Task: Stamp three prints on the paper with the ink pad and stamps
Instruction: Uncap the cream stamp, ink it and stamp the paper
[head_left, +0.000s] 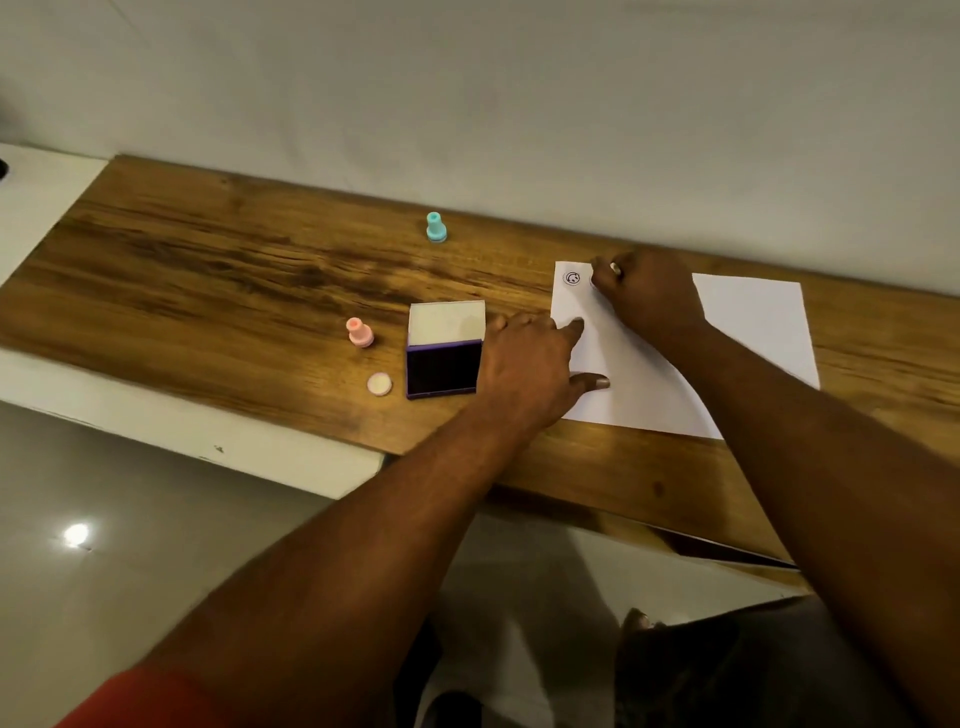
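A white sheet of paper lies on the wooden board at the right. One round black print shows near its far left corner. My right hand is curled round a small stamp and presses it on the paper just right of that print; the stamp is almost wholly hidden. My left hand rests on the paper's left edge with forefinger and thumb spread flat. The open ink pad, purple with a raised white lid, sits just left of that hand.
A pink stamp stands left of the ink pad, with a round pale cap lying in front of it. A teal stamp stands near the board's far edge. A white wall runs behind; the board's front edge drops to a tiled floor.
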